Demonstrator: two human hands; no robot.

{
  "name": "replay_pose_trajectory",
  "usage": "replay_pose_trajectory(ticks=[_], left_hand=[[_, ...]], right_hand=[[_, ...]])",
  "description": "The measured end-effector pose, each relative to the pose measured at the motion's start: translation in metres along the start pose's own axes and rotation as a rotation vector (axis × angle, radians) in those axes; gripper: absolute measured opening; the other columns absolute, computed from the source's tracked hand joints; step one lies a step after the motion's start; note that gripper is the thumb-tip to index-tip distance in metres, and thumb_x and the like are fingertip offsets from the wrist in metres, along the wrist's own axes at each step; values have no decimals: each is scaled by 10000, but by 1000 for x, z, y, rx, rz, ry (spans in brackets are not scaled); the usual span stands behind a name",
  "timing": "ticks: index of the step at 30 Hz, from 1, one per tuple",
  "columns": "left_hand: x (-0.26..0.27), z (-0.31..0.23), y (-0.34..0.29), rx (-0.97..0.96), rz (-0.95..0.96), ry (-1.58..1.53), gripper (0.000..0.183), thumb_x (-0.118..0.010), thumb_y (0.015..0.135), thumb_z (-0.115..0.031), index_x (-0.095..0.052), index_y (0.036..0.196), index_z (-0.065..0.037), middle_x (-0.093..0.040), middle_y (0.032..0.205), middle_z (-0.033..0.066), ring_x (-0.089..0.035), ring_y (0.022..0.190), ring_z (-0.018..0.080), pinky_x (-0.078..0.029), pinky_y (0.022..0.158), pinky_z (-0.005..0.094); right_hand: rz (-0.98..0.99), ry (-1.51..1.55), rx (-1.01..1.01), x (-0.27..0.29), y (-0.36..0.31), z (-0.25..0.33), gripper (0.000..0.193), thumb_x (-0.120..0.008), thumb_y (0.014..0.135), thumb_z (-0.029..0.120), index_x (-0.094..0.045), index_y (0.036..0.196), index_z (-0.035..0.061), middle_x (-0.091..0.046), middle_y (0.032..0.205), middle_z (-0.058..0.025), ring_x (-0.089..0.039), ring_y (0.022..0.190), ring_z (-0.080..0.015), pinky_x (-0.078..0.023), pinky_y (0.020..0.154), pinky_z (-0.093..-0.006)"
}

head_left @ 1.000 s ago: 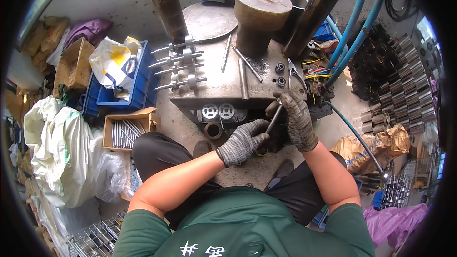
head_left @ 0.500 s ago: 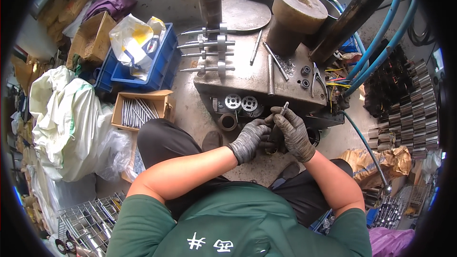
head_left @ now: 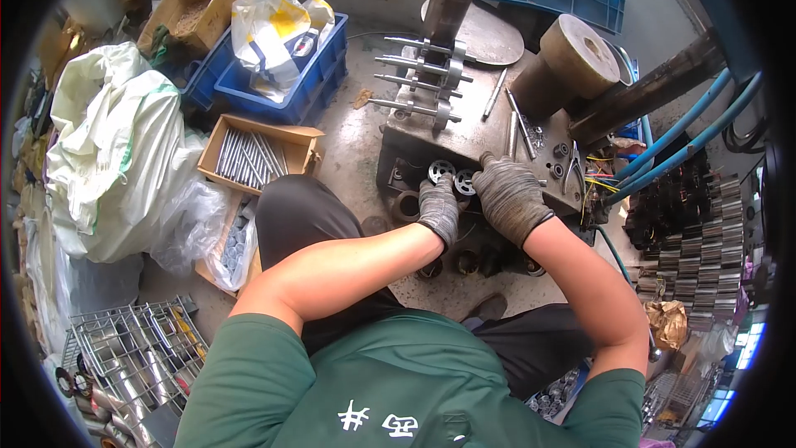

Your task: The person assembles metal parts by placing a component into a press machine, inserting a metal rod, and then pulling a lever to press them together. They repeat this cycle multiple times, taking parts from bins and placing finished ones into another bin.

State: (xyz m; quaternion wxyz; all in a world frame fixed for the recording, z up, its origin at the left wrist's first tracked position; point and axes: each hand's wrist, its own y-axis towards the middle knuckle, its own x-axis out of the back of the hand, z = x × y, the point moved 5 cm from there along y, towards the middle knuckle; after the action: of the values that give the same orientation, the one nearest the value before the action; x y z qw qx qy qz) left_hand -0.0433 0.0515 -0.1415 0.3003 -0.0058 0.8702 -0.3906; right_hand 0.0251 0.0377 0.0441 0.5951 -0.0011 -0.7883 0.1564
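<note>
My left hand (head_left: 439,212), in a grey work glove, reaches to the front of the metal bench (head_left: 464,137). Its fingertips close over the lower edge of a round slotted metal disc (head_left: 441,170). A second slotted disc (head_left: 465,183) sits right beside it, partly covered by my gloved right hand (head_left: 512,197). The right fingers are curled at the bench edge, and a short metal rod end (head_left: 543,183) sticks out beyond them. Most of that rod is hidden by the glove.
Several shafts with gears (head_left: 439,108) lie across the bench's left edge. Loose rods (head_left: 495,93), pliers (head_left: 574,162) and bearing-like rings (head_left: 560,150) lie farther right. A thick cylinder (head_left: 572,54) stands behind. A carton of rods (head_left: 311,168) and a blue crate (head_left: 332,58) are at the left.
My hands have parted from the upright shaft between them. The left moved up to the slotted disc, and the right moved up to the bench edge. The view has shifted.
</note>
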Motion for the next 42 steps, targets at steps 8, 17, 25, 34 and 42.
replay_pose_trajectory(ticks=[8,17,25,34,42], left_hand=[[-1,1,7,-74,-117,128,413,-572,1096,-282,-535,1356,37,-677,1236,229,-720,1046,330,-619,826,423],[16,44,79,-260,-161,280,308,-592,1090,-286,-584,1213,-3,-684,1126,222,-647,985,348,-562,835,473],[11,-16,4,-265,-266,653,411,-578,1089,-375,-603,1220,14,-705,1117,279,-696,1006,427,-550,853,506],[2,1,0,-31,-33,209,366,-562,1095,-396,-444,1276,-99,-658,882,106,-634,600,207,-515,472,336],[-28,52,-71,301,612,406,336,-573,1037,-140,-558,1367,-79,-676,1042,61,-648,721,183,-542,581,347]], right_hand=[[130,-49,0,-11,38,17,246,-646,958,194,-779,1059,14,-725,1127,-169,-748,1051,-343,-597,894,-493],[223,-213,140,-28,49,38,254,-573,1019,217,-788,1083,98,-764,1086,-137,-752,1058,-314,-610,864,-430],[102,34,-212,-51,5,33,664,-644,956,328,-478,1562,114,-661,1304,-176,-688,1136,-339,-600,897,-460],[-366,1144,-490,-116,-73,8,705,-854,870,310,-568,1456,43,-723,1232,-196,-709,1125,-303,-551,999,-399],[-737,1996,-533,-97,-106,-19,483,-757,1002,226,-515,1398,92,-682,1133,-67,-681,811,-129,-587,694,-265]])
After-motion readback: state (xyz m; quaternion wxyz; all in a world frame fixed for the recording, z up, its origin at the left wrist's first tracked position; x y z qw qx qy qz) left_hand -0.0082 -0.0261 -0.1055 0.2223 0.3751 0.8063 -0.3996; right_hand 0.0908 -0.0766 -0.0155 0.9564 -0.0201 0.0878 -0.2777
